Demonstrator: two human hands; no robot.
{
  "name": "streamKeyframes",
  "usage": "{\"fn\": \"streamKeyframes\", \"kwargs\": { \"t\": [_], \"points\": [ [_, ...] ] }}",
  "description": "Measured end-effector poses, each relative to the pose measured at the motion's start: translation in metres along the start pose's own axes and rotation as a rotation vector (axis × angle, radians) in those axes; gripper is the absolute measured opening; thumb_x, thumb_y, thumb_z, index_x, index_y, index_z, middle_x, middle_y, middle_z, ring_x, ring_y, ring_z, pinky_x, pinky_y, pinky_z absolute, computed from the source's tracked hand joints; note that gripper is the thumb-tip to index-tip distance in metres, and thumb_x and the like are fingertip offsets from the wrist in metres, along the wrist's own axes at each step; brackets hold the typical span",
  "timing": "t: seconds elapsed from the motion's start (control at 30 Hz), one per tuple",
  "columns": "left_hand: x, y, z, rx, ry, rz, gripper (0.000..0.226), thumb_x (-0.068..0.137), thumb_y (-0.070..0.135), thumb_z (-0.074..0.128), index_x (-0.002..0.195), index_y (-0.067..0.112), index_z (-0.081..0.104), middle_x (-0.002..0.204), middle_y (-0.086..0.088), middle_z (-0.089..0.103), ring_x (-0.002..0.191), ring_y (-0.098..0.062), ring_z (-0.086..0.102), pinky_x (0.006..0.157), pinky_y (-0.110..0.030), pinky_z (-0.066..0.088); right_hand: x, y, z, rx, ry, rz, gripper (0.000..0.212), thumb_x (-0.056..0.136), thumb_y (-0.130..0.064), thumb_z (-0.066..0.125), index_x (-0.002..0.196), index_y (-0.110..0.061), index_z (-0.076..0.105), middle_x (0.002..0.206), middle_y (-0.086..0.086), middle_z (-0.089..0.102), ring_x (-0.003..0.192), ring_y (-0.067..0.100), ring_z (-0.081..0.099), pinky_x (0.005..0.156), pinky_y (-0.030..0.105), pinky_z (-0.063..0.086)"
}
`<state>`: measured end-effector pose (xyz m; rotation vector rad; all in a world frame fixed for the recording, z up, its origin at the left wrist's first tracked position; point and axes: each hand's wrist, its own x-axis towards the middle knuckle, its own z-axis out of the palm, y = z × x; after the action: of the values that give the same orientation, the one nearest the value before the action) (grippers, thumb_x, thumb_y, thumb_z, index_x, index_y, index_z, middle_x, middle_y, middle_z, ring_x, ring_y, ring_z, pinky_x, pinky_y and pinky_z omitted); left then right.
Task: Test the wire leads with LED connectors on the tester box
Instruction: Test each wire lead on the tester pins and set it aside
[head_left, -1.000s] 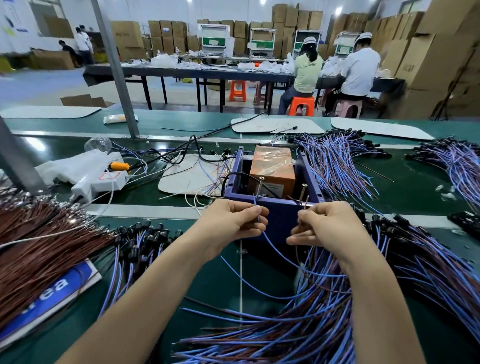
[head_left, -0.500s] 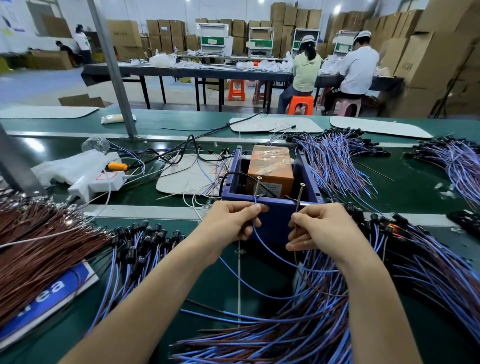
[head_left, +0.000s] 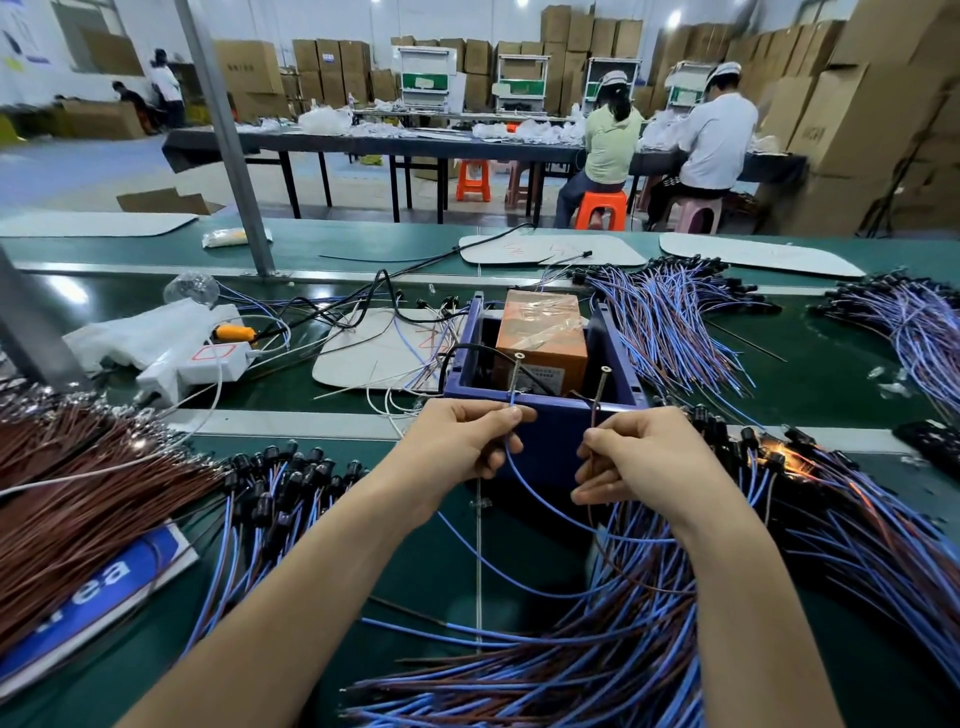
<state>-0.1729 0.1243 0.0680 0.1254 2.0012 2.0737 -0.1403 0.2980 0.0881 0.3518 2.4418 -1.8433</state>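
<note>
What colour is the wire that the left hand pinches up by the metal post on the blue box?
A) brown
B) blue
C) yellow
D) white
B: the left hand pinches a blue wire at the left post; the right hand holds the brown wire.

White letters "ea" showing on the blue sign (head_left: 104, 597) lying at eight o'clock; box labels too blurry.
</note>
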Motion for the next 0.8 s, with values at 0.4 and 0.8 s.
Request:
{"fn": "streamKeyframes", "kwargs": {
  "t": [0.4, 0.8],
  "points": [
    [-0.033, 0.055, -0.065, 0.44, -0.473, 0.142, 0.032, 0.085, 0.003, 0.052, 0.102, 0.018, 0.075, 0.093, -0.003, 0.074, 0.073, -0.011, 0.061, 0.067, -0.021, 0.051, -0.034, -0.021, -0.001, -0.374, -0.715, -0.161, 0.032, 0.094, -0.039, 0.056, 0.082, -0.021, 0.079, 0.071, -0.009, 0.074, 0.04, 0.007, 0.052, 0.045, 0.016, 0.043],
    [0.014, -0.006, -0.102, 1.468, 0.065, -0.296, 0.025, 0.081, 0.039, 0.071, 0.103, 0.029, 0.066, 0.111, 0.006, 0.068, 0.109, -0.016, 0.058, 0.097, -0.033, 0.036, -0.036, -0.027, 0.009, -0.43, -0.754, -0.146, 0.03, 0.095, -0.037, 0.055, 0.099, -0.017, 0.077, 0.088, -0.002, 0.076, 0.043, 0.008, 0.047, 0.048, 0.018, 0.042]
  ]
}}
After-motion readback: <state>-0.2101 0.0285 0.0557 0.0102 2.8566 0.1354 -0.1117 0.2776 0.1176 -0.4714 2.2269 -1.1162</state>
